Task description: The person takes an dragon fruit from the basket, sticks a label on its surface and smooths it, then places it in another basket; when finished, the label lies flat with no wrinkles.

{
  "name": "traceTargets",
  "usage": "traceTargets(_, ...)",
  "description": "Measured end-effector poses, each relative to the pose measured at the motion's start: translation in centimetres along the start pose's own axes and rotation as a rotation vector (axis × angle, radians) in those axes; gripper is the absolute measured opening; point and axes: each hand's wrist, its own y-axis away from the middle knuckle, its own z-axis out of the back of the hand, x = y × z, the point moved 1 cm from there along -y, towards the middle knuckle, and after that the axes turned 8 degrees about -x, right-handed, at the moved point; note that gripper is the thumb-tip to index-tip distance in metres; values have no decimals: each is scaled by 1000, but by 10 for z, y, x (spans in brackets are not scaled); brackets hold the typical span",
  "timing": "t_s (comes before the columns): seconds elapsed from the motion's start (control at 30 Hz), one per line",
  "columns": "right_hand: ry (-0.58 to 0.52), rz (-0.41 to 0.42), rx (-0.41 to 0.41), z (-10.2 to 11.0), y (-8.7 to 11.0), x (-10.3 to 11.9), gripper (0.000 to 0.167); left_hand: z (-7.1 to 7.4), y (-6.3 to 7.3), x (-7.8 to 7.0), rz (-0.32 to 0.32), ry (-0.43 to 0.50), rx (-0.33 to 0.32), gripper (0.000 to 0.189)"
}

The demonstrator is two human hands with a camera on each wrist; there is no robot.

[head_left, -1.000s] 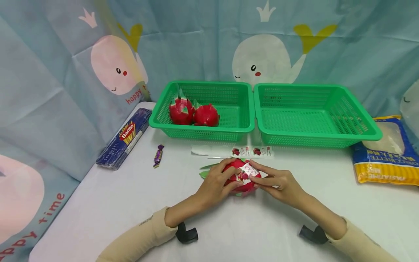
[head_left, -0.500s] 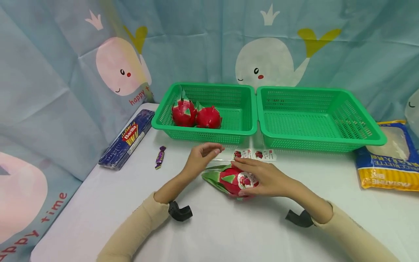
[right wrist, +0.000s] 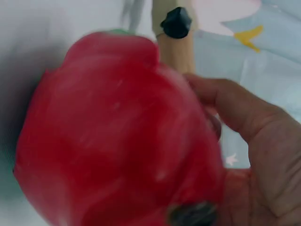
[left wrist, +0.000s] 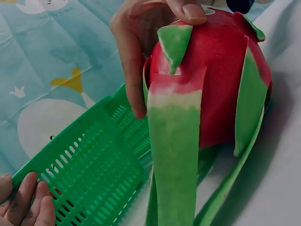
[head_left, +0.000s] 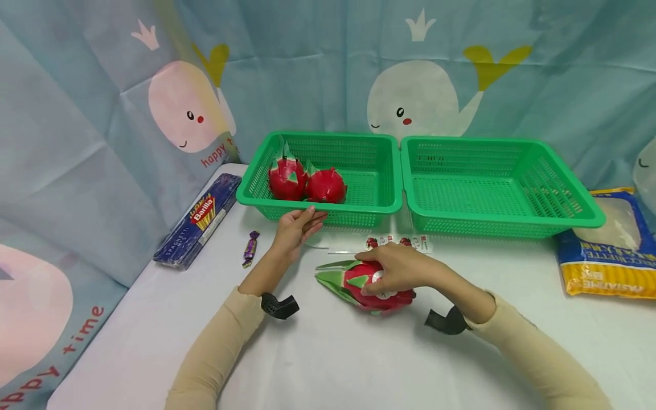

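Observation:
My right hand (head_left: 402, 267) is over a red dragon fruit (head_left: 397, 302) lying on the table, thumb and fingers curled round its sides. The fruit's green leaves (head_left: 330, 279) point left, and a round white sticker (head_left: 379, 277) shows partly under the hand. My left hand (head_left: 293, 232) is at the front rim of the left green basket (head_left: 359, 209); in the left wrist view its thumb and fingers (left wrist: 24, 197) pinch that rim. Two dragon fruits sit inside this basket, an upright one (head_left: 287, 181) and a rounder one (head_left: 327, 186).
A second green basket (head_left: 492, 221) stands against the first on the right. Behind my hands lies a sticker strip (head_left: 400, 243). A spaghetti box (head_left: 197, 222) and a purple wrapped candy (head_left: 250, 249) lie left, a pasta bag (head_left: 607, 267) right.
Both hands were on the dragon fruit. My left hand has let go and moved up and left to the basket rim. My right hand has shifted over the fruit, whose leaves now show.

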Motion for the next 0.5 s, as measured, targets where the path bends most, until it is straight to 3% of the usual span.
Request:
traceTargets(0.23,-140,-96,-39,10,8,-12,61,0,-2,-2,20,48,40,14)
traceTargets(0.37,-226,-150,-115,40,18,-20,64,1,-3,-3,24,46,40,14)
traceTargets(0.5,-235,-202,-254,81,31,-32,65,2,-3,-4,24,43,38,13)
